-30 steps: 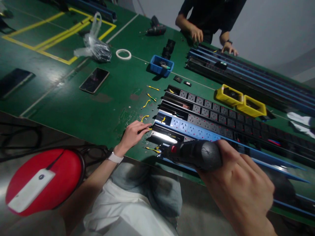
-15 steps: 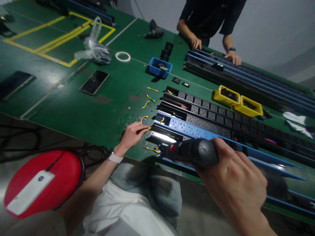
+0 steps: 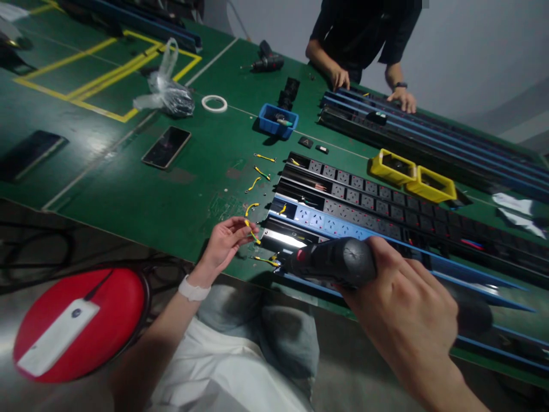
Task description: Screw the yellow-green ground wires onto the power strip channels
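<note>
Between the fingertips of my left hand (image 3: 226, 245) is a short yellow-green wire (image 3: 256, 237), just off the left ends of the power strips. My right hand (image 3: 407, 294) is wrapped round a black cordless drill (image 3: 332, 262), which hides part of the nearest strips. The drill's tip is out of sight. Under it, another yellow-green wire (image 3: 266, 261) pokes out of the nearest strip's end. Several strips lie side by side, among them a blue power strip (image 3: 330, 222) and a black power strip (image 3: 355, 178). Loose yellow-green wires (image 3: 254, 183) lie left of them.
Two yellow bins (image 3: 392, 167) and a blue bin (image 3: 278, 121) stand beyond the strips. Across the table, a co-worker's hands (image 3: 402, 100) rest on more strips. A phone (image 3: 166, 147), tape roll (image 3: 214, 103) and second drill (image 3: 266, 59) lie left. A red stool (image 3: 124, 309) stands below.
My left hand has drawn back a little from the strip ends, and the wire in its fingers now shows more fully. My right hand and the drill have barely shifted.
</note>
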`<move>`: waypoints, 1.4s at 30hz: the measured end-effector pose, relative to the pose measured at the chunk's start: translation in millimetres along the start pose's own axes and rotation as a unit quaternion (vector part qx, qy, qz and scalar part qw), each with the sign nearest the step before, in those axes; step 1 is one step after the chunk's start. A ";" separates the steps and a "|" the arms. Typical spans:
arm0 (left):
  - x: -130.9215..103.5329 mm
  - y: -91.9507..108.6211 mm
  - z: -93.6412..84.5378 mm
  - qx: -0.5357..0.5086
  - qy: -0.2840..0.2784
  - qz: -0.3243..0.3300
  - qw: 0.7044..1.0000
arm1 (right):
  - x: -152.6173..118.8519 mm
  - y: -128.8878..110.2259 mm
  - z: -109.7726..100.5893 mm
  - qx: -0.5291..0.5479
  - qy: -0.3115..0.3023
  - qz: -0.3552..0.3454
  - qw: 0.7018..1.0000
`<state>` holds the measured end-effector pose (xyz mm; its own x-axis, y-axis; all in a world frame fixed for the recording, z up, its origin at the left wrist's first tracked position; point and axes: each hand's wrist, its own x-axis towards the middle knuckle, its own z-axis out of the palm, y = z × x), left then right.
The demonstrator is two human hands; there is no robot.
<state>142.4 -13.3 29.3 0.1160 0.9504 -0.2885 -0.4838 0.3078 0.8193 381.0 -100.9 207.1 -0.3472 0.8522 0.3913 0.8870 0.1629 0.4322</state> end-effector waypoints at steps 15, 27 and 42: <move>-16.7 -0.8 9.2 -0.019 0.017 0.035 0.999 | -2.2 -1.1 1.6 -0.006 0.005 0.003 1.000; 3.4 3.0 -10.6 0.190 -0.016 -0.012 0.982 | -2.2 -0.1 1.4 -0.008 0.001 -0.002 1.000; 39.6 -7.4 -20.3 0.598 -0.195 0.297 0.718 | -2.4 2.4 6.9 0.042 0.019 0.007 0.999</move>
<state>133.0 21.2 1.8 0.5451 0.7977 0.2579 0.5159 -0.5617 0.6468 386.1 -99.1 201.5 -0.3453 0.8354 0.4278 0.9133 0.1942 0.3580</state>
